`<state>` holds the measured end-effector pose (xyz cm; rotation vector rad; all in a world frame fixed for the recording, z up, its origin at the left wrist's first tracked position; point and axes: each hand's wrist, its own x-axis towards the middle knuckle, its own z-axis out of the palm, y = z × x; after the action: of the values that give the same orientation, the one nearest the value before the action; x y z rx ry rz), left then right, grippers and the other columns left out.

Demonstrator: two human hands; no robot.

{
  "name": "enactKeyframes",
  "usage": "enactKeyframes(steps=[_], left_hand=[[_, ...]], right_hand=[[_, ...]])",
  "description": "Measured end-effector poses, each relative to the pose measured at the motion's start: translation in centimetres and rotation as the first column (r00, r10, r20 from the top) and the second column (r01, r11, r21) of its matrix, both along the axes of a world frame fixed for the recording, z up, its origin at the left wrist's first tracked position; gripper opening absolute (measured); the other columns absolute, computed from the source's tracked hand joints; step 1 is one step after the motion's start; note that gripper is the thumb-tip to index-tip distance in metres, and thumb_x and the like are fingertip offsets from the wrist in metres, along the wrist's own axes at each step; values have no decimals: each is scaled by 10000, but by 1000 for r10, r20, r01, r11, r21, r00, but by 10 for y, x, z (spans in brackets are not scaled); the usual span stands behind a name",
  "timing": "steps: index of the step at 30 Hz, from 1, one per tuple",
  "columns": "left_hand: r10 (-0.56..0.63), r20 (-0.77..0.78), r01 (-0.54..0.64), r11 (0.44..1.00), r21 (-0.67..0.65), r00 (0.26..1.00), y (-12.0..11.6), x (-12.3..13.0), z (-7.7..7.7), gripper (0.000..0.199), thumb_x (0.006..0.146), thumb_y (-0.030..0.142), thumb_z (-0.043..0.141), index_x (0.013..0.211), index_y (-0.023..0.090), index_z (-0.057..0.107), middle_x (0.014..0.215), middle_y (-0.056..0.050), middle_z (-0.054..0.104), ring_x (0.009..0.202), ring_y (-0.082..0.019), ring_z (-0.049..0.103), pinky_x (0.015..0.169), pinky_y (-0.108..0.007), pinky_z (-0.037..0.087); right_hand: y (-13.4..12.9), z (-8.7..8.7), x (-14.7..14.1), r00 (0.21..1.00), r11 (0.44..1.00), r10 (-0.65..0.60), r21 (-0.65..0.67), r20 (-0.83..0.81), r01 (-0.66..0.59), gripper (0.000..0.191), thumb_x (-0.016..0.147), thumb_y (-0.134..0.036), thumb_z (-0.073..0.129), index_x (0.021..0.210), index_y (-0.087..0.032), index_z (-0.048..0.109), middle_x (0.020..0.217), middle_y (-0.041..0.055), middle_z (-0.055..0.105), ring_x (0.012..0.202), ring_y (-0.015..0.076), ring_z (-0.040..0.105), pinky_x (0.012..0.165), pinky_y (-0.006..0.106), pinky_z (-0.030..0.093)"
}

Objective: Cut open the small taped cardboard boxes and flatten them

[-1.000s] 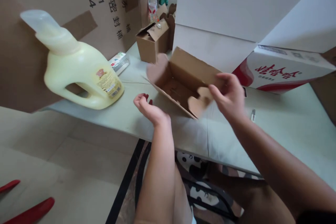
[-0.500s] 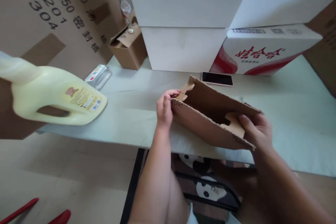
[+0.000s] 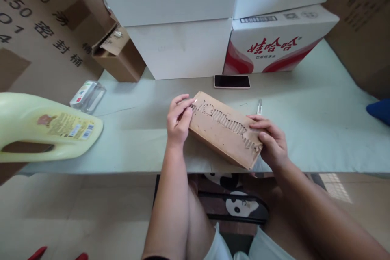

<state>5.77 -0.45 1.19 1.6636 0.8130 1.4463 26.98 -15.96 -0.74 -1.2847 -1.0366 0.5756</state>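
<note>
A small brown cardboard box [image 3: 221, 134] is held over the front part of the table, tilted, with a closed face toward me. Torn, ribbed corrugation runs along that face. My left hand [image 3: 179, 120] grips its left end, the thumb on the face near the upper left corner. The right end is held by my right hand [image 3: 272, 140], thumb and fingers round the edge. Just beyond my right hand lies a small whitish tool [image 3: 259, 107] on the cloth. A black-screened phone [image 3: 232, 81] rests farther back.
Large white boxes [image 3: 183, 50] and a red-and-white carton [image 3: 274, 44] stand at the back of the table [image 3: 319, 130]. On the left are a yellow jug [image 3: 45, 126], a clear plastic pack [image 3: 88, 96] and an open cardboard box [image 3: 123, 59]. A blue object [image 3: 379, 111] is at the far right.
The box has been turned from its open side to a closed, torn face. Both hands have shifted their hold on its ends. The view has moved, and the small tool now shows more fully.
</note>
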Motion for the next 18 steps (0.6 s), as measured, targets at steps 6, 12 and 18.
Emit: enactKeyframes(steps=[6,12,18], left_hand=[[50,41,-45,990,-131,998,7,-7,-3,198,757,231,611,792,244,806,991,-62,730,1053,-236,659,1035,-434,471],[376,387,-122,831,-543,842,22,-20,-10,236,711,292,549,769,199,759,888,-60,725,867,-196,667,862,-353,527],[366,391,-26,757,-653,845,22,-16,-9,202,733,345,594,825,207,709,865,-39,710,852,-189,674,734,-293,550]], right_hand=[[2,-6,2,997,999,-15,-51,-76,11,521,811,-639,571,1193,-286,609,1188,94,687,1139,300,644,983,487,501],[10,-15,4,978,969,64,-223,-199,-109,518,889,-642,508,1193,-245,643,1195,93,711,1100,274,673,1005,493,509],[5,-6,-5,934,929,355,-125,42,-347,596,901,-657,534,1397,-329,569,1606,40,416,1502,302,349,1223,525,293]])
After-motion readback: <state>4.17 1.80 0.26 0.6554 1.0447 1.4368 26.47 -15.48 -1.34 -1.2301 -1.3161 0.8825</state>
